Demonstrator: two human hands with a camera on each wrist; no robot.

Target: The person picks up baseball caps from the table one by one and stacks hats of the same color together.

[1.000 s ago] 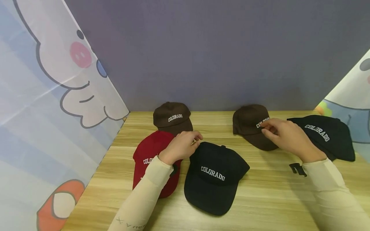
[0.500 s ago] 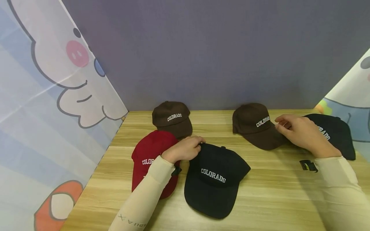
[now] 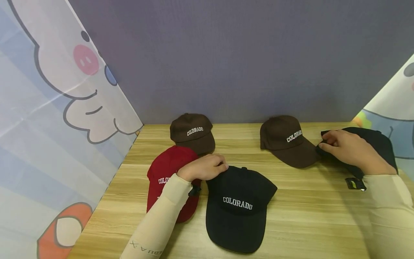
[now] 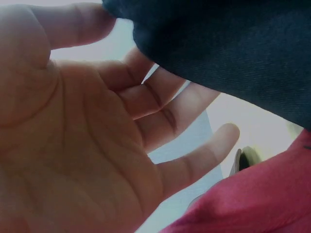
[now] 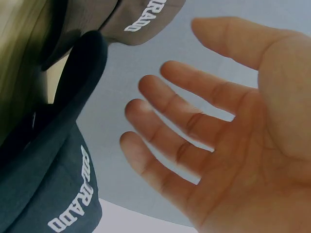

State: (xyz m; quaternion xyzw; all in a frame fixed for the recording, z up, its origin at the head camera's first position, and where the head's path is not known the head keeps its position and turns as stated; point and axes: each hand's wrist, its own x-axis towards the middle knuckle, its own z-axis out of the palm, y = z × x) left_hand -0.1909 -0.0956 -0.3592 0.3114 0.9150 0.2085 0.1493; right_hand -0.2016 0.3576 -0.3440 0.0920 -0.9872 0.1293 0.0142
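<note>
In the head view, my left hand [image 3: 204, 167] pinches the back edge of the middle black cap [image 3: 238, 226], which has white COLORADO lettering and its brim toward me. The left wrist view shows thumb and fingers meeting at the dark cloth, with the little finger free. My right hand [image 3: 352, 149] is over the right black cap [image 3: 378, 145], fingertips near its left edge and most of its lettering hidden. The right wrist view has those fingers spread and slightly bent beside the cap, with nothing between them.
A red cap [image 3: 173, 163] lies partly under my left forearm. Behind it sits a brown cap [image 3: 191, 126]. Another brown cap [image 3: 279, 131] stands left of my right hand, its brim reaching the right black cap. A dark strap end [image 3: 355, 183] sticks out below my right hand.
My left hand has come down onto the middle black cap and taken hold; the cap has shifted slightly toward me. My right hand has moved right, from the brown cap to the right black cap.
</note>
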